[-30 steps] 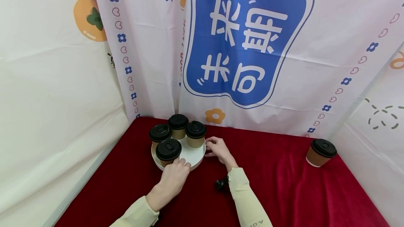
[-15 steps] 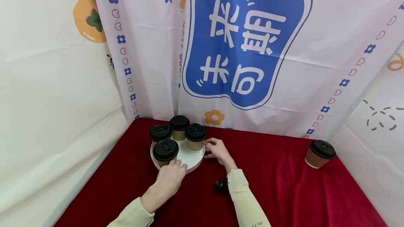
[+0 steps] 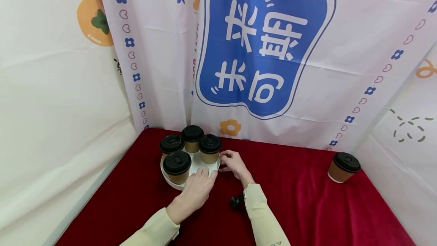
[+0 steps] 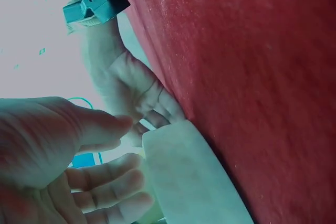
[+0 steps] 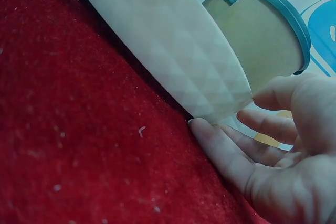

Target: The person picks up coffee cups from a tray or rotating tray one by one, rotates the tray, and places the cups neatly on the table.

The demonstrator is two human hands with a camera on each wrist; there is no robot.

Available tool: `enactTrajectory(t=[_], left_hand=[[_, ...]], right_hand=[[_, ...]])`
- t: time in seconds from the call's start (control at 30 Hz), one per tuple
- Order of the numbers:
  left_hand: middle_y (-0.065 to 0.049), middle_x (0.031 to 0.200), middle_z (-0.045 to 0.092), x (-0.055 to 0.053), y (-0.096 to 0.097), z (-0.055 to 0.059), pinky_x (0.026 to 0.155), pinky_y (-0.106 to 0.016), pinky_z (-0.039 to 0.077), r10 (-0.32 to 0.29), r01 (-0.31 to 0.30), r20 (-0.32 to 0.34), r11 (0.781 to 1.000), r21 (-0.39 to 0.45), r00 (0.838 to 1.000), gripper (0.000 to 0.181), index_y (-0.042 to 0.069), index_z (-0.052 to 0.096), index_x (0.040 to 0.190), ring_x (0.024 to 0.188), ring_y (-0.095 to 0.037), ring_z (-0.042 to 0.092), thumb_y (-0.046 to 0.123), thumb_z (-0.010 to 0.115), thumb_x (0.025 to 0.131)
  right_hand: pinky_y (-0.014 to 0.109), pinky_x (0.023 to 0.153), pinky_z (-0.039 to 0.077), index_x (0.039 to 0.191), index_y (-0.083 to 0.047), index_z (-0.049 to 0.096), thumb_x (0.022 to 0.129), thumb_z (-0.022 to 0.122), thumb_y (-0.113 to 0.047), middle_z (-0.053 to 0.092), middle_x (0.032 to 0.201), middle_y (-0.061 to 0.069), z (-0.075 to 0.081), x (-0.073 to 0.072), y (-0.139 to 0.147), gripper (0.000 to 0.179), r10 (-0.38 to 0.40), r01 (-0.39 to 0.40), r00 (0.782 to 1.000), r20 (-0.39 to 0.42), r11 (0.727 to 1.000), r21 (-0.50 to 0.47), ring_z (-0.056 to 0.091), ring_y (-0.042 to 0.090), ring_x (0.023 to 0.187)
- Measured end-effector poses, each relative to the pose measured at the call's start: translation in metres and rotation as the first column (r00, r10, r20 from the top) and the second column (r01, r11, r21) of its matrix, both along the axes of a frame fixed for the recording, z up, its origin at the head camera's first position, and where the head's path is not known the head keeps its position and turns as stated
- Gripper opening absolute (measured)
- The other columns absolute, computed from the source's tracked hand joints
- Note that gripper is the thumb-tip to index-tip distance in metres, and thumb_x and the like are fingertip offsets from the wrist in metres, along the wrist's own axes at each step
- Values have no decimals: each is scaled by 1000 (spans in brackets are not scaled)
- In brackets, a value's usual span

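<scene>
Head view, tray point(image 3: 195, 163): the round white tray is sitting left of centre in the frame, on the red-covered bench point(image 3: 290, 204); being round, it is showing no long axis.
Head view, tray load: four lidded cups are standing upright on it, namely the front cup point(image 3: 176, 168), left cup point(image 3: 171, 144), back cup point(image 3: 192, 139) and right cup point(image 3: 209, 149).
Head view, left hand point(image 3: 194, 190): it is covering the tray's lower-right rim, with the front cup lying just left of its fingertips, a gap between.
Head view, right hand point(image 3: 235, 163): it is meeting the tray's right side; the right cup is standing just inside, up and left of it.
Head view, lone cup point(image 3: 343, 167): it is standing on the bench at far right, well apart from both hands, the right one being nearer.
Left wrist view, left hand: thumb and fingers are standing apart at lower left, gripping nothing visible; the tray is lying immediately right of them, contact being unclear.
Right wrist view, right hand: it is holding the tray's edge at lower right, thumb pressing low on the wall, forefinger touching the rim.
</scene>
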State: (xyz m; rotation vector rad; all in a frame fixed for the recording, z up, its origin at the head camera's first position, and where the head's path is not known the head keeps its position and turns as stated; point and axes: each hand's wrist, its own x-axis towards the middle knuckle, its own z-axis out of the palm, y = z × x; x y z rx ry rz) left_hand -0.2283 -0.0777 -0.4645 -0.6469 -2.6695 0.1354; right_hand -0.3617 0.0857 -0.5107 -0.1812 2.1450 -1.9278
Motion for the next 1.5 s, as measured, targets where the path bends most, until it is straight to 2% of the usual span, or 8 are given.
enactTrajectory(t=[0.13, 0.5, 0.83, 1.1, 1.2, 1.4, 1.5], left_hand=[[-9, 88, 56, -4, 3, -3, 53, -30, 46, 1, -1, -13, 1000, 2, 1000, 36, 11, 55, 100, 80, -24, 57, 13, 81, 74], [-9, 85, 57, -8, 3, -11, 56, -31, 49, 0, 0, -21, 1000, -25, 1000, 29, 9, 59, 92, 78, -23, 57, 13, 81, 73], [-7, 85, 58, -6, -4, -9, 58, -29, 50, -5, 6, 22, 999, -53, 1000, 35, 11, 62, 100, 77, -21, 57, 19, 83, 73], [-7, 85, 62, -4, -15, -7, 58, -31, 50, -10, 11, 73, 1000, -15, 997, 31, 15, 62, 99, 75, -23, 59, 16, 81, 75], [-8, 85, 63, -2, -18, -5, 57, -32, 49, -6, 7, 78, 1000, -15, 997, 31, 16, 63, 99, 74, -23, 59, 15, 81, 74], [-7, 84, 63, 1, -25, -3, 54, -33, 48, 5, -2, 82, 999, -32, 997, 32, 17, 64, 101, 73, -23, 59, 17, 81, 74], [-7, 84, 63, 3, -28, 0, 54, -33, 49, 16, -12, 100, 999, -38, 995, 32, 17, 65, 100, 74, -24, 59, 17, 82, 74]], right_hand=[[40, 70, 61, 123, 3, 60, 100, 50, -13, 62, 114, 21, 1, 0, -1, 30, -8, 8, 1000, 2, 1000, 1, 68, 17, 80], [39, 70, 61, 123, 3, 60, 99, 51, -14, 62, 115, 21, 1, 0, -2, 31, -15, 15, 1000, 13, 1000, 7, 68, 17, 80], [43, 70, 61, 124, 3, 59, 100, 52, -17, 61, 119, 21, 0, 1, -1, 31, 0, 0, 1000, 13, 1000, 1, 68, 21, 83], [46, 73, 60, 127, 3, 57, 101, 52, -18, 61, 122, 22, -2, 0, 0, 34, 19, -18, 1000, 23, 1000, -26, 68, 22, 87], [48, 75, 60, 128, 4, 55, 101, 51, -16, 61, 120, 23, 2, 1, 1, 34, 27, -26, 999, 33, 999, -32, 67, 22, 87], [50, 79, 59, 125, 6, 57, 101, 51, -13, 64, 115, 22, 22, 16, 2, 31, 39, -38, 999, 33, 999, -39, 68, 22, 86], [51, 79, 59, 124, 5, 58, 101, 51, -13, 66, 112, 20, 26, 20, 2, 30, 44, -43, 999, 22, 998, -51, 69, 20, 85]])
